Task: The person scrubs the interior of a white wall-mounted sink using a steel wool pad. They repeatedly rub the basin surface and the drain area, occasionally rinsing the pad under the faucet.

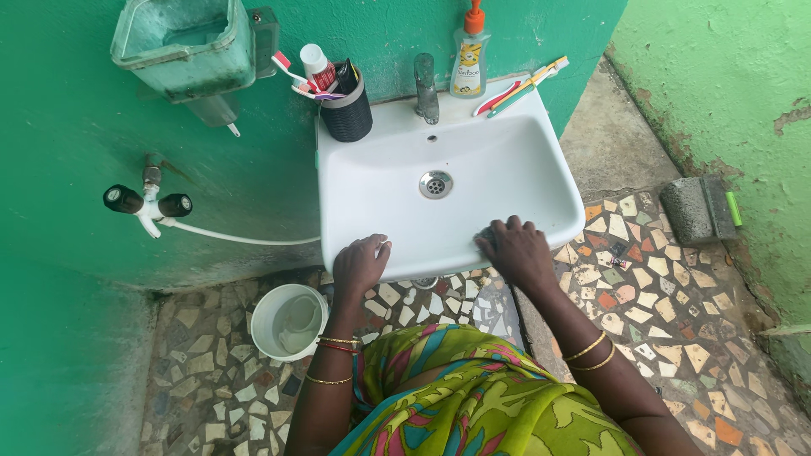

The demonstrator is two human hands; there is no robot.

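White ceramic sink (473,160), wall-mounted on a green wall (76,152), centre of the frame, drain (436,183) in the middle of the bowl, tap (426,87) at the back rim. Left hand (358,265) at the front rim, lower centre-left, fingers curled over the edge, gripping it; nothing else seen in it. Right hand (515,252) at the front right of the bowl, pressed down on a small dark scrubber (486,237), mostly hidden under the fingers, so kind and shape hard to tell. Bangles on both wrists.

Scrubber probably soft, light and squashy, best held flat under the fingertips or pinched by its edge. Sink itself rigid, heavy, fixed in place, glazed and likely slippery when wet; rim the one firm place to brace against.

Along the back ledge: black cup (346,110) with toothbrushes and a tube, upper centre-left; soap bottle (470,52) with orange pump, upper centre; loose toothbrushes (524,87) just right of it. Green wall box (187,44) at upper left, valve (149,203) with white hose below it. White bucket (288,321) on the mosaic floor (667,295), lower left, under the sink's left corner. Brush (698,209) by the right wall.
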